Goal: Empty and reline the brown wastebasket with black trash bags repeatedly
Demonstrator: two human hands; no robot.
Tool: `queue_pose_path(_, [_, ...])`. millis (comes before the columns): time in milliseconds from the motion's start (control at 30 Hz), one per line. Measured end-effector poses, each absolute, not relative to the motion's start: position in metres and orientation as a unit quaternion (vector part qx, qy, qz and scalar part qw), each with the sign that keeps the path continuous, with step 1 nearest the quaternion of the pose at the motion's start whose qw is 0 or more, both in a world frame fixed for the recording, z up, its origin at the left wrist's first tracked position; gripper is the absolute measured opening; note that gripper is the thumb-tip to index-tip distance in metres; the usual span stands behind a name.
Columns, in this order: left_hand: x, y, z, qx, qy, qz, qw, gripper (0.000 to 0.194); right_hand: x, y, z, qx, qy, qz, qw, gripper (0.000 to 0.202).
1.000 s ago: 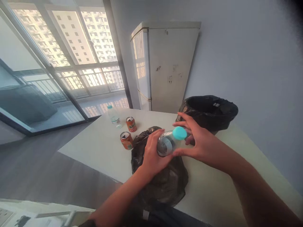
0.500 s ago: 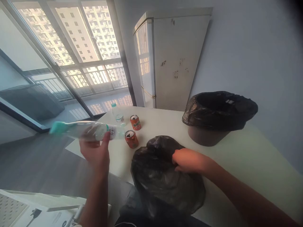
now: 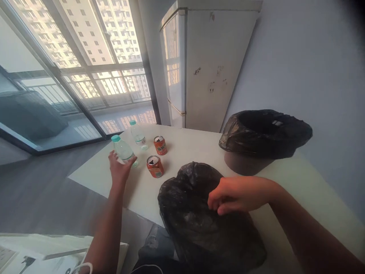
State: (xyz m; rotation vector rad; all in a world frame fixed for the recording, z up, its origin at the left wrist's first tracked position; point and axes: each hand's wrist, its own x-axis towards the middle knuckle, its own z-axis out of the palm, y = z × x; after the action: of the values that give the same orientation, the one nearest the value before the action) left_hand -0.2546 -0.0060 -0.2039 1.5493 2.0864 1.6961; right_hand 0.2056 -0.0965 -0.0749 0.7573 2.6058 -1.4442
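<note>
Near bottle (image 3: 123, 149): clear see-through plastic, turquoise screw cap on, shoulders narrowing to a short neck, label low on the body with a green band, print too small to read. Stands upright on the white tabletop (image 3: 91, 173), toward its left end, left of the cans. Left hand (image 3: 119, 171) is at it, on the near side. Left grip: open, thumb and fingers spread wide about the lower body; can't tell if skin touches plastic.

Far bottle (image 3: 137, 133): same look, turquoise cap, low label, upright, just behind the near one.

Near can (image 3: 156, 168) and far can (image 3: 161, 146): orange-red sides, silver tops, dark drinking holes, both upright; dark green lettering on the far one. They stand close together, apart.

Black bag (image 3: 191, 213): thin shiny plastic, crumpled, bulging, at the near edge, right of the near can. Right hand (image 3: 232, 195) is over its right side. Right grip: fingers curled in, thumb below; can't tell whether it pinches any film.

Bin (image 3: 242, 165): brownish wall, black liner (image 3: 251, 144) folded over the rim, behind the right hand. White fridge (image 3: 211, 57) beyond the tabletop.
</note>
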Motion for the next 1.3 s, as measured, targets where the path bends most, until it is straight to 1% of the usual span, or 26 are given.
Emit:
queue_pose_path(67, [-0.237,-0.025,-0.193,0.472,0.651,0.59,-0.069,0.069,0.212,-0.093,-0.066,0.223,0.846,-0.482,-0.041,0.026])
queue_pose_path(133, [-0.209,-0.053,-0.183,0.459,0.611,0.63,-0.138,0.037,0.217,-0.081,-0.072,0.344,0.826,-0.42,-0.153,0.029])
queue_pose_path(167, [-0.192,-0.069,-0.179,0.486,0.596,0.622,-0.143,0.023,0.219,-0.073,-0.081,0.433,0.799,-0.37,-0.191,0.028])
queue_pose_path(200, [-0.173,-0.084,-0.178,0.545,0.58,0.597,-0.103,0.013,0.219,-0.063,-0.094,0.519,0.766,-0.316,-0.209,0.027])
queue_pose_path(233, [-0.154,-0.099,-0.178,0.618,0.556,0.555,-0.026,0.011,0.218,-0.053,-0.109,0.583,0.74,-0.276,-0.192,0.027])
queue_pose_path(267, [-0.135,-0.112,-0.18,0.691,0.524,0.495,0.05,0.018,0.217,-0.044,-0.124,0.62,0.725,-0.259,-0.152,0.029])
queue_pose_path(300, [-0.117,-0.121,-0.185,0.747,0.492,0.437,0.094,0.033,0.214,-0.036,-0.139,0.623,0.724,-0.275,-0.107,0.032])
queue_pose_path(333, [-0.102,-0.128,-0.191,0.786,0.473,0.38,0.118,0.042,0.211,-0.03,-0.151,0.603,0.731,-0.312,-0.069,0.033])
queue_pose_path(367, [-0.09,-0.132,-0.197,0.817,0.453,0.332,0.13,0.043,0.208,-0.026,-0.159,0.566,0.741,-0.358,-0.046,0.032])
queue_pose_path(400, [-0.082,-0.133,-0.203,0.836,0.44,0.301,0.13,0.037,0.205,-0.025,-0.162,0.521,0.75,-0.406,-0.042,0.03])
queue_pose_path(433, [-0.078,-0.132,-0.209,0.843,0.436,0.287,0.127,0.031,0.203,-0.026,-0.16,0.481,0.754,-0.443,-0.058,0.027])
queue_pose_path(467, [-0.077,-0.129,-0.213,0.842,0.438,0.288,0.125,0.031,0.202,-0.029,-0.152,0.452,0.756,-0.465,-0.089,0.026])
queue_pose_path(533, [-0.084,-0.124,-0.216,0.822,0.456,0.316,0.126,0.034,0.206,-0.042,-0.124,0.414,0.768,-0.463,-0.159,0.027])
queue_pose_path(567, [-0.091,-0.121,-0.216,0.812,0.467,0.329,0.123,0.032,0.21,-0.05,-0.107,0.391,0.782,-0.45,-0.182,0.028])
queue_pose_path(600, [-0.098,-0.119,-0.215,0.806,0.472,0.337,0.116,0.026,0.216,-0.058,-0.09,0.358,0.806,-0.435,-0.182,0.029])
queue_pose_path(667, [-0.111,-0.117,-0.213,0.809,0.47,0.339,0.101,0.013,0.23,-0.072,-0.061,0.259,0.849,-0.446,-0.112,0.036])
queue_pose_path(733, [-0.119,-0.118,-0.214,0.817,0.46,0.334,0.099,0.011,0.242,-0.081,-0.046,0.191,0.852,-0.486,-0.033,0.043])
queue_pose_path(767, [-0.121,-0.118,-0.215,0.819,0.456,0.332,0.105,0.012,0.245,-0.083,-0.043,0.198,0.845,-0.496,-0.025,0.044])
queue_pose_path(800, [-0.122,-0.119,-0.217,0.821,0.453,0.329,0.114,0.013,0.244,-0.084,-0.044,0.235,0.841,-0.486,-0.043,0.044])
queue_pose_path(900, [-0.118,-0.122,-0.22,0.818,0.458,0.322,0.132,0.012,0.225,-0.085,-0.057,0.372,0.834,-0.388,-0.121,0.05])
queue_pose_path(933, [-0.116,-0.122,-0.221,0.815,0.461,0.322,0.135,0.012,0.214,-0.086,-0.063,0.385,0.838,-0.368,-0.118,0.054])
queue_pose_path(1000, [-0.112,-0.123,-0.221,0.811,0.464,0.325,0.146,0.012,0.189,-0.091,-0.076,0.365,0.85,-0.372,-0.077,0.06])
queue_pose_path(1067, [-0.11,-0.122,-0.221,0.808,0.461,0.331,0.16,0.013,0.168,-0.097,-0.088,0.34,0.856,-0.388,-0.042,0.054])
queue_pose_path(1167, [-0.111,-0.122,-0.219,0.801,0.458,0.337,0.185,0.013,0.152,-0.104,-0.097,0.321,0.861,-0.392,-0.037,0.019])
queue_pose_path(1200, [-0.113,-0.122,-0.217,0.798,0.463,0.335,0.191,0.012,0.152,-0.104,-0.097,0.322,0.861,-0.391,-0.054,0.012])
queue_pose_path(1300, [-0.122,-0.123,-0.207,0.791,0.485,0.32,0.191,0.011,0.166,-0.103,-0.084,0.38,0.818,-0.404,-0.155,0.013])
